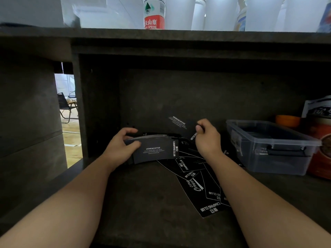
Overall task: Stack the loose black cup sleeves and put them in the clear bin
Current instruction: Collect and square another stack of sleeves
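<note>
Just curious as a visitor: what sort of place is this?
Probably behind a café or drinks counter: black cup sleeves printed "DRINK&COFFEE" lie on a dark shelf, white cup stacks and a water bottle stand above.

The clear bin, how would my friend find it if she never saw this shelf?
Look inside the dark shelf, on its right side, past the scattered loose sleeves. The clear bin sits there, see-through plastic with a black latch on its front. The orange bowl behind it is solid-coloured.

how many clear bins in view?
1. The clear bin sits on the shelf to the right of the right hand, lid off, with dark sleeves inside. Nothing suggests another, though the shelf's right edge is cut off.
</note>
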Demonstrator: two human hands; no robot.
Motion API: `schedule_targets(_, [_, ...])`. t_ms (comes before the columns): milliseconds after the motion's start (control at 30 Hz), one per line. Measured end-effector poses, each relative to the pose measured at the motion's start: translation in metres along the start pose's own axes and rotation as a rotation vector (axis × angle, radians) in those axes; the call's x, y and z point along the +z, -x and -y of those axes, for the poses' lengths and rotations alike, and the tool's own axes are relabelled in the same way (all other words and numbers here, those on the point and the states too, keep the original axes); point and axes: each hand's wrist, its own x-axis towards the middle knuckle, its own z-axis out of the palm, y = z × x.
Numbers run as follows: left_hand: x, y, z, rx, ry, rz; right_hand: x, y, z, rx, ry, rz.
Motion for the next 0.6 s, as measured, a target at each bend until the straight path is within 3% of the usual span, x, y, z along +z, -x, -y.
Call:
schedule_targets(200, [0.0, 0.002, -0.004, -0.002, -0.015, 0.001, 0.003, 0.007, 0.001, -0.096, 0.227, 0.243])
schedule_targets(500, [0.003, 0.016, -0.021, 0.008, 0.067, -0.025, 0.014, 0.017, 0.009, -0.163, 0.271, 0.215])
schedule_targets(600, [0.011, 0.023, -0.028, 0.029, 0.051, 0.037, 0.02, 0.023, 0.015, -0.133, 0.204, 0.301])
